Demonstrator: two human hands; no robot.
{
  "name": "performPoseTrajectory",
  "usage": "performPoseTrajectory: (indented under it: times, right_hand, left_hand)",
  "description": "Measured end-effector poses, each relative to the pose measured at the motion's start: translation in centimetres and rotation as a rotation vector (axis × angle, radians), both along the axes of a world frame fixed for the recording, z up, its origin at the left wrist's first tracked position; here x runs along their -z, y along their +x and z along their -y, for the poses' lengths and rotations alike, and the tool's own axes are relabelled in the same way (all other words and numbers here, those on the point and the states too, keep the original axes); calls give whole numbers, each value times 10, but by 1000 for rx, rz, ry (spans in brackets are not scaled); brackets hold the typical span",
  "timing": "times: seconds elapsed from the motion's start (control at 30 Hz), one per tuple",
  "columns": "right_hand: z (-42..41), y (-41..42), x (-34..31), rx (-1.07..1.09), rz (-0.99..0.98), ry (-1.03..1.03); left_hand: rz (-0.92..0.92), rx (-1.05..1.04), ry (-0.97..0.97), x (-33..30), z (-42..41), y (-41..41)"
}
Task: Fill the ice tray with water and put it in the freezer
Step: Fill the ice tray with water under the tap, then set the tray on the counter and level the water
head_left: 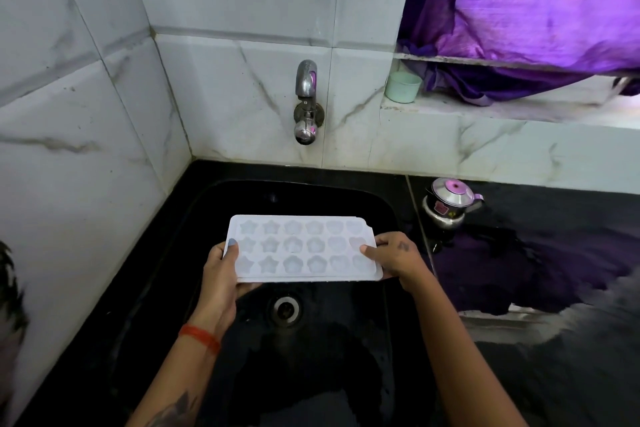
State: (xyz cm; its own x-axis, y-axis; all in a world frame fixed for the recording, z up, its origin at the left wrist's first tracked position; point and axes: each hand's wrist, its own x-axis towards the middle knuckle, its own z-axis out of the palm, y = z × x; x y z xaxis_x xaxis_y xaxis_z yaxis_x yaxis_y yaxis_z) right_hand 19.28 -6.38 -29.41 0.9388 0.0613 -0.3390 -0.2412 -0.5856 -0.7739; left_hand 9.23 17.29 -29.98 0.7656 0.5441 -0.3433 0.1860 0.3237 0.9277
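A white ice tray (301, 248) with star- and flower-shaped cells is held level above the black sink (377, 204). My left hand (221, 274) grips its left end, thumb on top. My right hand (393, 255) grips its right end, thumb on the rim. A chrome tap (305, 102) juts from the tiled wall, behind and above the tray. No water runs from it. I cannot tell whether the cells hold water.
The sink's drain (285, 309) lies below the tray. A small steel kettle (450, 203) stands on the wet black counter (540, 253) to the right. A pale green cup (401, 87) sits on the window ledge, under a purple cloth (540, 10). Tiled walls close the left and back.
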Motion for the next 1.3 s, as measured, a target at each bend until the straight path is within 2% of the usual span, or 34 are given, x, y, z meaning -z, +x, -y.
performPoseTrajectory:
  times: [0.17,0.43,0.7,1.3]
  right_hand:
    - [23,-11,8,18,-10,21]
    - [79,-22,9,3,13,121]
    - [159,-29,12,2,36,171]
    - [351,-47,49,145,38,119]
  left_hand:
    - [-84,48,129,1,12,-14]
    - [-212,81,503,6,50,-34]
    - [-222,89,545,7,124,-51]
    - [-204,347,520,30,288,-42]
